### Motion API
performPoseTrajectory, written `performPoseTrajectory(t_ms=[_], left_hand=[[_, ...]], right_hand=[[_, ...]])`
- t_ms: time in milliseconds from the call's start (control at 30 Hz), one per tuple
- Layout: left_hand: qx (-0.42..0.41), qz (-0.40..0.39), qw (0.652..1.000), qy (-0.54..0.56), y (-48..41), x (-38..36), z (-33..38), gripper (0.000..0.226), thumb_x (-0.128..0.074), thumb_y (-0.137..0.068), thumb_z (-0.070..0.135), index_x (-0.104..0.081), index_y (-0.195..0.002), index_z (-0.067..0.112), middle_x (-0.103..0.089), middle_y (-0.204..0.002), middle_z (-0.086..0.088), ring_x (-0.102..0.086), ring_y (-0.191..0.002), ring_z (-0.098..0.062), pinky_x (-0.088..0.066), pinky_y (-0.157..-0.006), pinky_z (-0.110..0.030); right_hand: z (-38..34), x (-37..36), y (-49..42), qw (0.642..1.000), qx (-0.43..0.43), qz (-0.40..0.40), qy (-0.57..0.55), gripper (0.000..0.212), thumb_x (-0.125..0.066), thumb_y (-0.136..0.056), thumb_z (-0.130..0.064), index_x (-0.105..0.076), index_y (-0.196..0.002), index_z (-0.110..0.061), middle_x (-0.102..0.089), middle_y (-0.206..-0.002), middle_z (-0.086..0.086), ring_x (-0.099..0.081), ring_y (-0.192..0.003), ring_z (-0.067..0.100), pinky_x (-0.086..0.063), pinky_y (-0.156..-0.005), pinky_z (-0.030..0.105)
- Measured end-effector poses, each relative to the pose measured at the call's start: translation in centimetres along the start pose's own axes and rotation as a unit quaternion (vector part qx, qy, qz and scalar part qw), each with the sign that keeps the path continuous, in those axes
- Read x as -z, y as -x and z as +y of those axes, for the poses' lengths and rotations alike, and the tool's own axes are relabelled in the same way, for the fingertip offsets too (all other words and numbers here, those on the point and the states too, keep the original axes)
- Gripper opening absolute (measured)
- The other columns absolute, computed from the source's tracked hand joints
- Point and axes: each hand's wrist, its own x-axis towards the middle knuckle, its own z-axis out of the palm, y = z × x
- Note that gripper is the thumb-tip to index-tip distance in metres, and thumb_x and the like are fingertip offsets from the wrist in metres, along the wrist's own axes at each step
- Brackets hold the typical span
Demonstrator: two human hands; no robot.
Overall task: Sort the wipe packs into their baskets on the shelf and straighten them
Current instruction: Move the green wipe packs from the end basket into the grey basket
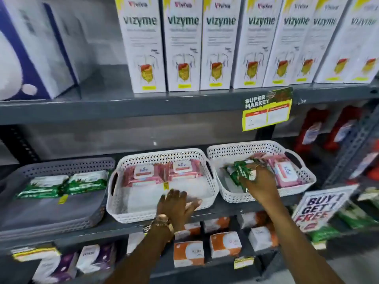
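Right grip [258, 182] pinches a crumpled green pack [239, 173] in the right basket [229, 196], beside a pink "Kara" pack [286, 173]. Left grip [178, 202] lies spread on the middle basket's [123, 210] front rim.

Two bare forearms enter from the bottom edge, no sleeves visible. The left hand [177, 203], lower centre, carries a gold link wristwatch [162, 222]; the right hand [260, 181] is unadorned.

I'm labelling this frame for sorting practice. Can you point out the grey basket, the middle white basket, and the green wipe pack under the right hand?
grey basket [61, 219]: head view, bare floor near the front.
middle white basket [131, 214]: head view, front wall.
green wipe pack [235, 173]: head view, crumpled left end, beside the right hand [259, 181].
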Motion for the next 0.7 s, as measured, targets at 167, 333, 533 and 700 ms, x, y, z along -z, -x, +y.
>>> performPoseTrajectory(t_ms=[167, 333, 533, 700], left_hand=[[0.036, 0.104, 0.994, -0.022, 0.1, -2.0, 0.0, 0.073, -0.015, -0.08, 0.078, -0.065, -0.094, 0.026, -0.071, -0.08, 0.003, -0.066, -0.071, -0.019, -0.047, -0.056, -0.028], [0.04, 0.124, 0.99, -0.054, -0.4, -2.1, 0.2, 0.071, -0.02, -0.083, 0.075, -0.066, -0.075, 0.022, -0.064, -0.047, 0.001, -0.059, -0.041, -0.02, -0.028, -0.044, -0.019], [0.043, 0.104, 0.992, -0.054, -0.3, -1.8, 0.4, 0.065, -0.031, -0.081, 0.073, -0.062, -0.063, 0.019, -0.06, -0.043, 0.0, -0.056, -0.038, -0.021, -0.026, -0.046, -0.018], [0.014, 0.103, 0.993, -0.055, -0.3, -1.4, 0.3, 0.06, -0.034, -0.082, 0.07, -0.06, -0.063, 0.02, -0.062, -0.046, 0.001, -0.057, -0.04, -0.019, -0.036, -0.044, -0.018]], right_hand=[[2.8, -1.6, -3.8, 0.974, -0.146, -0.124, 0.118, 0.079, -0.075, -0.074, -0.042, -0.043, -0.132, 0.0, -0.044, -0.142, 0.024, -0.042, -0.131, 0.038, -0.039, -0.104, 0.043], [4.8, -4.1, -4.5, 0.955, -0.192, -0.122, 0.188, 0.073, -0.075, -0.069, -0.05, -0.051, -0.122, -0.007, -0.054, -0.133, 0.02, -0.052, -0.121, 0.035, -0.048, -0.096, 0.043], [5.3, -4.9, -5.0, 0.957, -0.202, -0.093, 0.186, 0.079, -0.072, -0.07, -0.058, -0.051, -0.123, -0.003, -0.056, -0.13, 0.022, -0.054, -0.119, 0.037, -0.049, -0.096, 0.045], [5.4, -5.1, -4.6, 0.968, -0.187, -0.04, 0.163, 0.074, -0.073, -0.071, -0.054, -0.054, -0.117, 0.001, -0.062, -0.119, 0.024, -0.059, -0.11, 0.04, -0.052, -0.089, 0.049]])
